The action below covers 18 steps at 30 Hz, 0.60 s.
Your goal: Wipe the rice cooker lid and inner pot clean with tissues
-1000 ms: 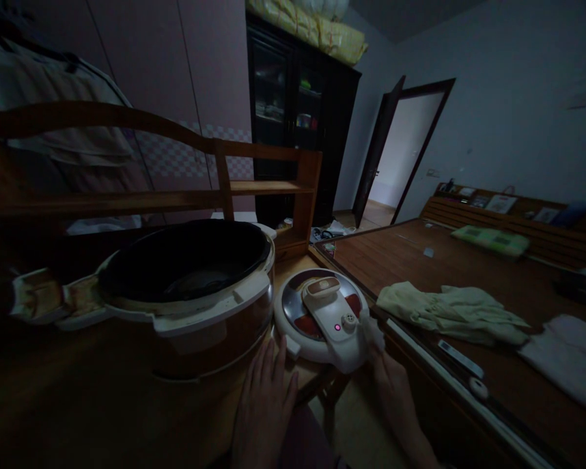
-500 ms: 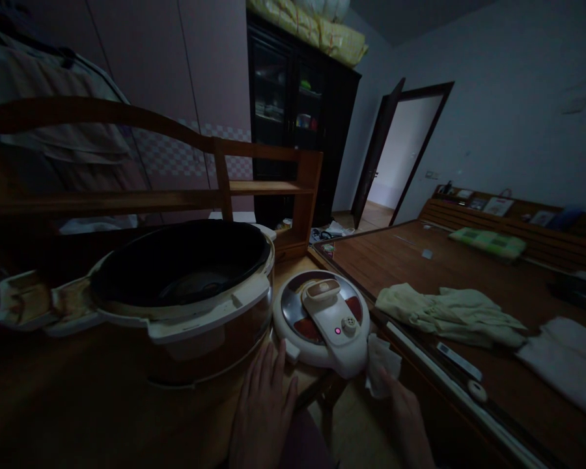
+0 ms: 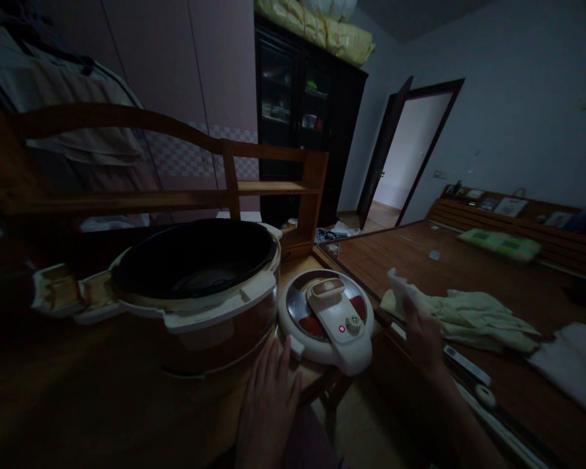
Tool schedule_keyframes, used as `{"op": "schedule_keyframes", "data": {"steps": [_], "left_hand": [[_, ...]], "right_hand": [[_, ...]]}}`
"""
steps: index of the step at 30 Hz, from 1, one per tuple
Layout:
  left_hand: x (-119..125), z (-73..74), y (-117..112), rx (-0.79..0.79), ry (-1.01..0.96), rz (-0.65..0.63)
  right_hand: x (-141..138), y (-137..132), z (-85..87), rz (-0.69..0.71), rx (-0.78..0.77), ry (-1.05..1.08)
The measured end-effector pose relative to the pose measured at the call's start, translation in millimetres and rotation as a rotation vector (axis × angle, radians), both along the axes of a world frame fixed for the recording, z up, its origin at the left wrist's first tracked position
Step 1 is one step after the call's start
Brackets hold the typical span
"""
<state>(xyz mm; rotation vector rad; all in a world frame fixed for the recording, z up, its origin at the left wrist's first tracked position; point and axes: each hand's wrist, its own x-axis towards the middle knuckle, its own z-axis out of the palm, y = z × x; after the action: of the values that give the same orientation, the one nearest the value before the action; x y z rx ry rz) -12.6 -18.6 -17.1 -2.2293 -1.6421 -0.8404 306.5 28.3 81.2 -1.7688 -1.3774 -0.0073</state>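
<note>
Head view, dim room. Your right hand is raised beside and to the right of the lid, clear of it, fingers closed around a crumpled white tissue that sticks up above your knuckles. Your left hand lies flat on the wooden surface, fingers straight and close together, their tips just short of the gap between the cooker and the lid.

Step in hand, as judged: a pause in wiping the lid, with the tissue held off it. Bringing the tissue onto the lid again would call for lowering your right hand leftward to the white handle bar, while your left hand steadies the rim so the lid does not slide toward the near edge of the surface.

The lid lies flat, top side up, just right of the open cooker; whether the two touch cannot be told. It shows a white outer ring, a metal disc with red-brown patches, and a white bar carrying a small knob and a pink lit dot.

Beyond your right hand, a pale cloth lies rumpled on the wooden bed platform.
</note>
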Motion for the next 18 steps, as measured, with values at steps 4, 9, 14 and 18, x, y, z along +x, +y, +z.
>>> {"op": "schedule_keyframes", "data": {"steps": [4, 9, 14, 18], "left_hand": [[0, -3.5, 1, 0.003, -0.004, 0.006], [0, 0.3, 0, 0.033, 0.013, 0.018], [0, 3.4, -2, 0.031, 0.019, 0.026], [0, 3.5, -2, 0.026, 0.011, 0.029]], "right_hand": [[0, 82, 10.7, 0.254, -0.091, -0.059], [-12, 136, -1.1, 0.452, -0.234, -0.047], [-15, 131, -13.6, 0.469, -0.266, -0.016], [-5, 120, -18.5, 0.439, -0.269, -0.006]]}}
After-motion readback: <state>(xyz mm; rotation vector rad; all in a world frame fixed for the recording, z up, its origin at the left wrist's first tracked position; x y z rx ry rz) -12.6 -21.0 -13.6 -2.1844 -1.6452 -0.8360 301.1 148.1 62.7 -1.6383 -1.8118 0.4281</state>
